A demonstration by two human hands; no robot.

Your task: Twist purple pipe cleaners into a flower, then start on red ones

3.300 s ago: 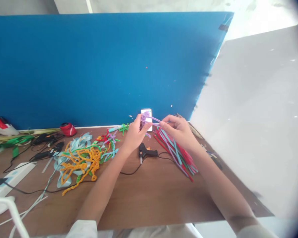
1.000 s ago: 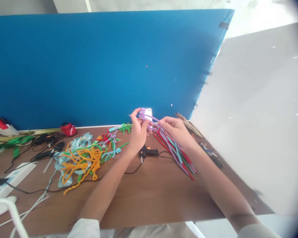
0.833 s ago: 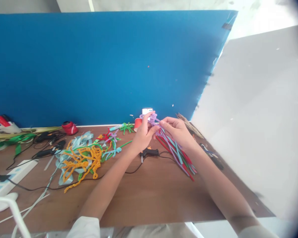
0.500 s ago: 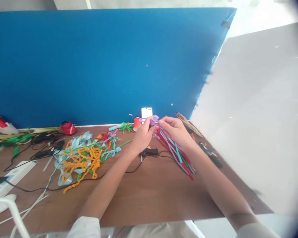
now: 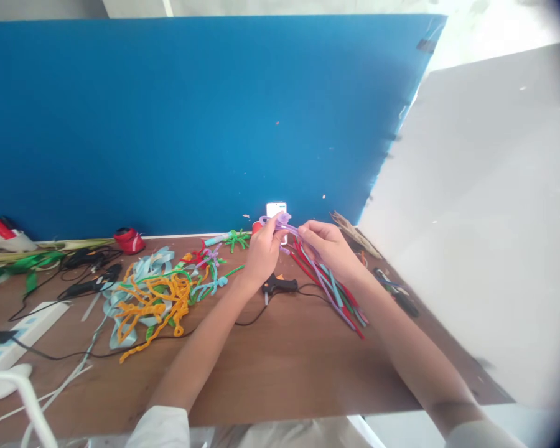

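My left hand [image 5: 264, 249] is closed round the bunched end of a purple piece [image 5: 284, 219] of fuzzy stems, thumb and fingers pressed together on it, I think to stop the bunch springing loose. My right hand [image 5: 329, 246] pinches the strands running out to the right, fingertips together, which seems to hold them taut and in line between my hands. The purple piece is thus up off the table [image 5: 270, 373], between me and a lit phone [image 5: 276, 208], which stands at the far side by the blue panel [image 5: 214, 124], probably so I can see its screen. Just left of the phone, a red cup [image 5: 256, 228] is partly hidden behind my left hand. Nearer than my hands lies a black glue gun [image 5: 282, 285], its grip to the right, perhaps for easy reach. Below my right hand a bundle of loose stems [image 5: 336, 295] lies slantwise, likely as stock close by. Farther left, orange stems [image 5: 158, 302] lie tangled over a pale blue ribbon [image 5: 156, 264], and beyond them, at the left edge, is a white power strip [image 5: 32, 323], probably there to feed the cords.
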